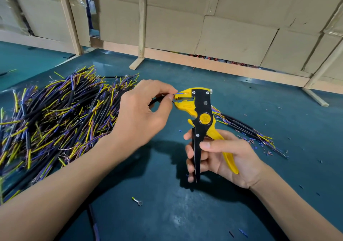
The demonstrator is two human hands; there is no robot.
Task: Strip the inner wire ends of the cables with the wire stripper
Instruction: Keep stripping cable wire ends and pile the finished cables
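Both hands are busy at the middle of the frame. The left hand (143, 109) pinches a black cable (155, 101) between thumb and fingertips and feeds its thin coloured inner wires (176, 94) into the open mouth of the wire stripper (201, 118). The right hand (220, 157) is wrapped around the yellow and black handles, which stand spread apart, so by my reading the squeeze for this wire has not yet been made.

As for progress, a large pile of cables (55, 122) lies on the teal surface (167, 213) to the left, just beside the left forearm; whether their blue, yellow and brown ends are already bared I cannot tell. A much smaller bundle of cables (246, 129) fans out to the right behind the tool, with small bits of cut insulation (259, 146) scattered around it. That looks like the finished lot, which would mean only a small share is done and most of the work remains. A loose ring terminal (137, 201) lies near the front of the surface. Cardboard panels (232, 27) in wooden frames close off the back.
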